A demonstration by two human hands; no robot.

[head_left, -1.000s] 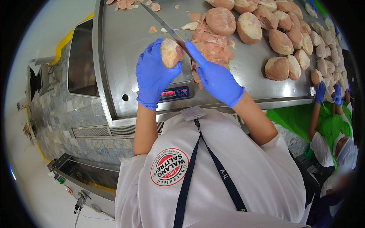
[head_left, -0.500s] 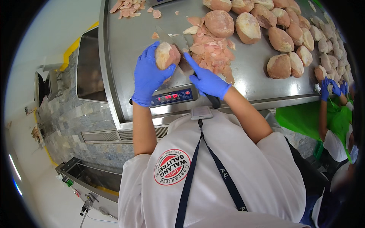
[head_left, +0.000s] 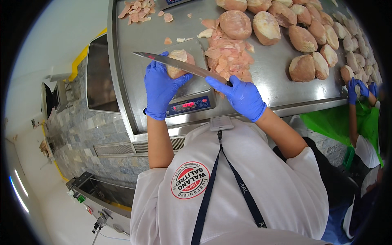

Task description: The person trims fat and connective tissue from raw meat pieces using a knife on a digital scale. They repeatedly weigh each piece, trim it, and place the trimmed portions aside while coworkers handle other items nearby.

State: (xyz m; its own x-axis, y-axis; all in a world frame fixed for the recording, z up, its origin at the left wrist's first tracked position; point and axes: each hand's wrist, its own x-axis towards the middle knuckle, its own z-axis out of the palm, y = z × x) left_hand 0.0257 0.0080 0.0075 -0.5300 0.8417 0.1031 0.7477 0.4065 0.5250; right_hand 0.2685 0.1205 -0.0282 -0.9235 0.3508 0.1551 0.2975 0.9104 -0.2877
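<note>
Blue gloves cover both hands. My left hand (head_left: 161,90) is closed around the side of a rounded chunk of pale pink meat (head_left: 183,55) with whitish patches. The chunk is over the steel platform of a digital scale (head_left: 190,105), whose red display is lit. My right hand (head_left: 245,97) grips a long knife (head_left: 185,66), its handle mostly hidden in the fist. The blade points left and passes in front of the meat, over my left fingers; whether it touches them I cannot tell. Beside the scale lies a heap of thin pink meat slices (head_left: 229,59).
Many rounded meat chunks (head_left: 303,40) cover the right of the steel table (head_left: 281,96). More slices (head_left: 136,11) and a second scale (head_left: 173,3) are at the far left. A co-worker's gloved hands (head_left: 353,90) hold something at the right edge, beside a green apron (head_left: 330,122).
The knife has risen from beside the meat and now lies across it, pointing left. My right hand has moved right. The meat sits more upright over the scale in my left hand.
</note>
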